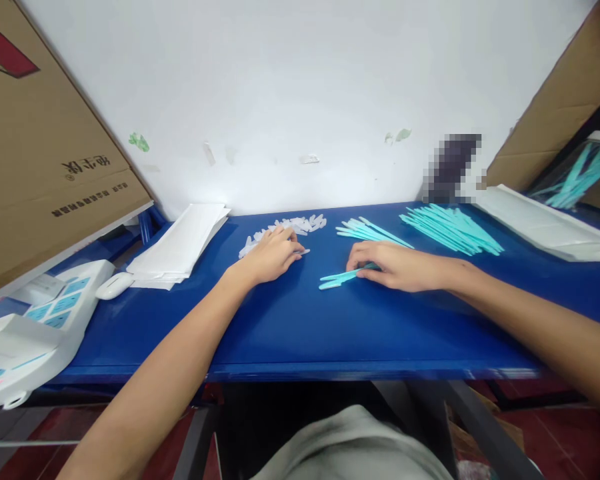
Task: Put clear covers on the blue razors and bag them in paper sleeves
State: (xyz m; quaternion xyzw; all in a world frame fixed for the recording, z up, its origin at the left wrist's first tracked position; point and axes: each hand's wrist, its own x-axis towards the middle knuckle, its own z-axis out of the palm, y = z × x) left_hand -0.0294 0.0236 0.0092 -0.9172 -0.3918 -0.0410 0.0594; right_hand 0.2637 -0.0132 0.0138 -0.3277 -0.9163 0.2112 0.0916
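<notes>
My left hand (pixel 277 254) is at the near edge of a pile of small translucent white pieces (pixel 307 225), its fingers curled together by one piece near the fingertips; the grip is partly hidden. On the right, my right hand (pixel 380 264) has its fingers closed on thin turquoise sticks (pixel 336 280), whose ends point left just above the blue table. Behind that hand lies a small fan of turquoise sticks (pixel 365 230). A larger heap of the same sticks (pixel 450 229) lies farther right.
White envelopes (pixel 180 243) lie on the blue table (pixel 280 333) at left, beside a white mouse (pixel 114 285) and a power strip (pixel 65 320). A white tray-like packet (pixel 555 230) is at right. Cardboard (pixel 45 133) stands at far left, and a white wall behind.
</notes>
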